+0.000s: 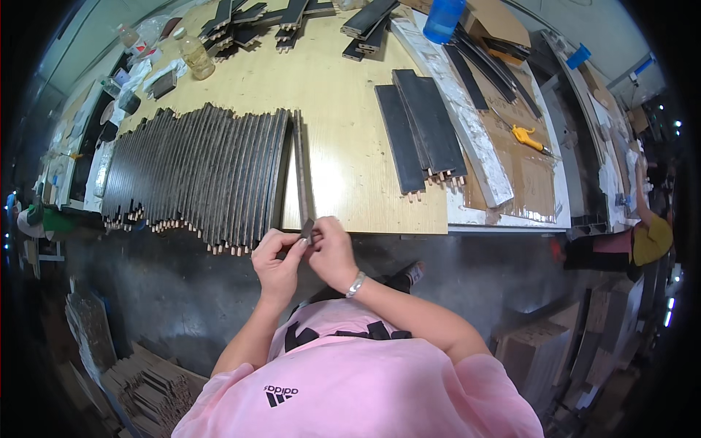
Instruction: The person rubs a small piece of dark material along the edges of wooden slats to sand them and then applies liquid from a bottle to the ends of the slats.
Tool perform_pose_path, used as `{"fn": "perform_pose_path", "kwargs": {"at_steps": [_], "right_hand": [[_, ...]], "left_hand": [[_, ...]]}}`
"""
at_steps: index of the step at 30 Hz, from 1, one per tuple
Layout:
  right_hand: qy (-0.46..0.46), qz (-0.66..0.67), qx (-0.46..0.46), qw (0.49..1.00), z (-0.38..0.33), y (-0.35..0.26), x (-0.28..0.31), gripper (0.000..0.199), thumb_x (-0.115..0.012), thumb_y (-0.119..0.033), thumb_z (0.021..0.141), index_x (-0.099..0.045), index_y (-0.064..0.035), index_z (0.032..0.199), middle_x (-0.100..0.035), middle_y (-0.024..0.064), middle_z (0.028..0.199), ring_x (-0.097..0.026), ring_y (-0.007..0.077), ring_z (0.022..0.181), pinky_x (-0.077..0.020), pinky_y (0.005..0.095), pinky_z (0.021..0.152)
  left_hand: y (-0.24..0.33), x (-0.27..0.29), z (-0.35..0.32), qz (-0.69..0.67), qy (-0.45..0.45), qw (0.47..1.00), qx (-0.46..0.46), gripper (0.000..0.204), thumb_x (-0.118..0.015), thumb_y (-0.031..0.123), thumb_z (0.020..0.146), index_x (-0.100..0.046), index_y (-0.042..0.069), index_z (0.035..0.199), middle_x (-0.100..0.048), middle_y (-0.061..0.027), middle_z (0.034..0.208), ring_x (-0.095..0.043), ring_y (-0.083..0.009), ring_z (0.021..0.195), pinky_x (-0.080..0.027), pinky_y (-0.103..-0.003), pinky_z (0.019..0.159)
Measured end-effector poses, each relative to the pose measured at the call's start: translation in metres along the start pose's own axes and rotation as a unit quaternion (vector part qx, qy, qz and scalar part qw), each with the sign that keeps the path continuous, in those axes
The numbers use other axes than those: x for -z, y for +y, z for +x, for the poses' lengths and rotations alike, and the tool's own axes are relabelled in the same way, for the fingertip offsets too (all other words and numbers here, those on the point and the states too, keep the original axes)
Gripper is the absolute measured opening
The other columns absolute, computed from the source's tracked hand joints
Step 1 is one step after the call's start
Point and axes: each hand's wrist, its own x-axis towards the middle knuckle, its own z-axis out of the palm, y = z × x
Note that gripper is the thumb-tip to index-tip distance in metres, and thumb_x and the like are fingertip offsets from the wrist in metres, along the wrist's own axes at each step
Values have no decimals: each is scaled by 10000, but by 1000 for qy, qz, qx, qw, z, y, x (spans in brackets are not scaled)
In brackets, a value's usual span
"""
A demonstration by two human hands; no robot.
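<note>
My left hand (277, 264) is closed, with thumb and fingertips pinched on a small dark flat piece (307, 228) at the table's front edge. My right hand (333, 252) is curled right beside it, its fingertips meeting the left ones at the near end of a narrow dark slat (301, 164). What the right fingers grip is partly hidden. That slat stands on edge, slightly apart from a long row of dark wooden slats (197, 168) packed side by side on the left. Short pale dowels poke out of the row's ends.
On the pale table (343, 146), several flat dark boards (423, 128) with dowels lie to the right. More boards (292, 22) are piled at the back. A bottle of yellowish liquid (193, 55), a blue container (443, 20) and a yellow air gun (527, 137) stand or lie around.
</note>
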Motion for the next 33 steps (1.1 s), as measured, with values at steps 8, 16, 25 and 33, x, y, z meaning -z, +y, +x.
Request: {"fn": "perform_pose_path", "kwargs": {"at_steps": [8,16,25,33], "right_hand": [[48,-264,192,944,35,23,39,438,-745,-61,694,-633,-14,1115,-589,194,1157,-569,371,1089,-494,439,915],[162,-523,13,837,60,73,120,418,-754,-189,801,-623,-62,1177,-538,132,1301,-474,354,1199,-443,459,959],[134,-351,34,926,-15,55,121,310,-775,-94,714,-636,-52,988,-538,188,1164,-488,393,1065,-444,474,902],[177,-286,-23,941,-45,51,122,574,-818,-16,677,-526,-2,1171,-499,184,1186,-497,382,1067,-463,454,893]], "left_hand": [[12,14,3,-36,56,998,12,51,-726,-55,815,-699,-34,852,-604,-43,741,-543,-99,655,-411,-236,595],[-1,-4,4,-53,1,998,36,42,-735,-32,825,-703,-29,851,-596,-39,733,-543,-98,656,-410,-240,598],[-14,-65,60,26,-99,995,-5,59,-739,0,786,-705,-19,830,-614,-84,716,-592,-158,627,-451,-296,578],[-83,-154,192,281,-53,950,-122,95,-741,150,818,-710,60,824,-646,-105,818,-644,-325,787,-512,-428,700]]}}
